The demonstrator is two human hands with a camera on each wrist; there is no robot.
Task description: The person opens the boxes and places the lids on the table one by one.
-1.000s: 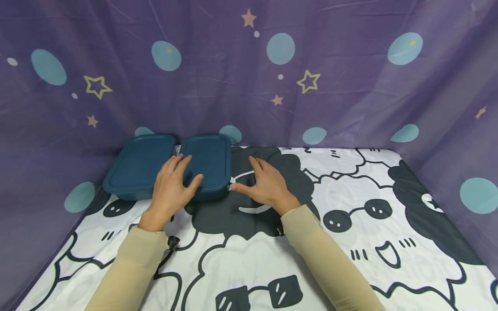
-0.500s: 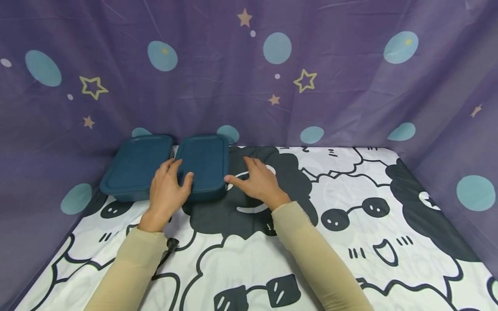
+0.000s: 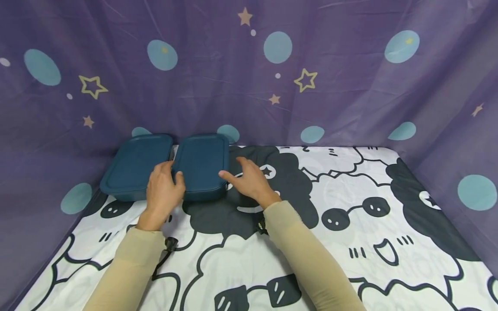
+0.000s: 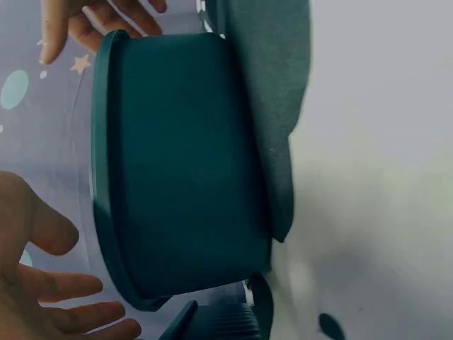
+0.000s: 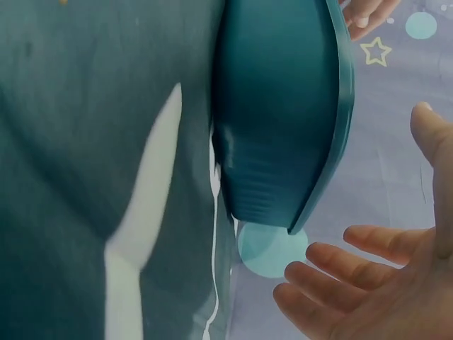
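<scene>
Right hand (image 3: 252, 180) moved in closer to right blue box (image 3: 203, 164); left hand (image 3: 161, 188) slid left to its near-left corner. Fingers (image 5: 347, 265) wide on both, holding nothing.

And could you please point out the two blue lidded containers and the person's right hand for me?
Left blue lidded container (image 3: 136, 163): head view, flat top of its lid.
Right blue lidded container (image 3: 203, 162): head view, middle of its lid.
Right hand (image 3: 250, 179): head view, back of the hand.
</scene>
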